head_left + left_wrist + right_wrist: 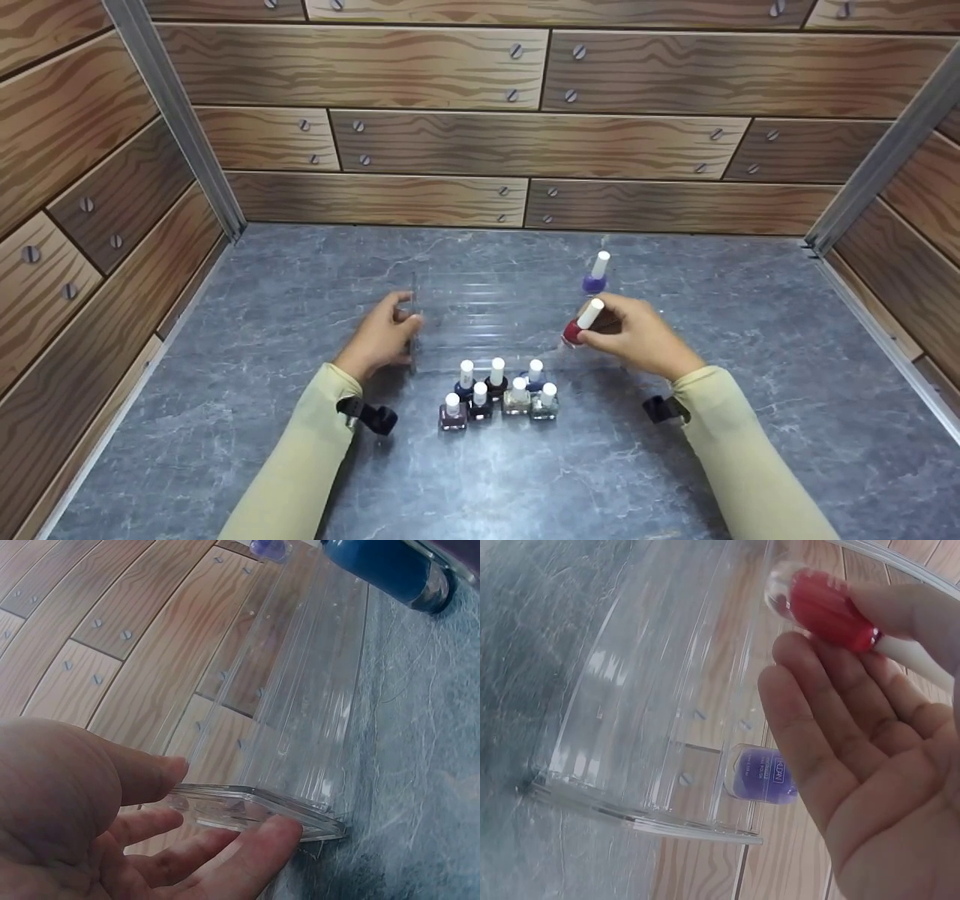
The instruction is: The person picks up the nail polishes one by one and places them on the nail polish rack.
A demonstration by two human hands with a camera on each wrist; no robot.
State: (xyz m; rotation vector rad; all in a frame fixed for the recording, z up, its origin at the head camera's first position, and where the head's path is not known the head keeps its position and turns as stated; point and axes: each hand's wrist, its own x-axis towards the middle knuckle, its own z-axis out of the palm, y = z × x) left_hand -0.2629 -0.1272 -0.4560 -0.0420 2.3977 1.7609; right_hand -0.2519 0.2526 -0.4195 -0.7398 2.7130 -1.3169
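A clear plastic tiered rack (480, 319) lies across the middle of the table. At its left end, my left hand (381, 335) grips the upright side panel (259, 802), thumb on one face and fingers on the other. My right hand (637, 334) pinches a red nail polish bottle (574, 330) between thumb and fingers, over the rack's right part. The bottle tilts, its white cap up and to the right. Behind that hand, a purple nail polish bottle (594, 283) stands at the rack's back right; the right wrist view shows its label (761, 774).
In front of the rack, several dark, blue and glittery nail polish bottles (452, 416) with white caps stand close together in two rough rows. Wood-patterned walls (435, 142) enclose the grey marbled table (720, 300) at the back and sides.
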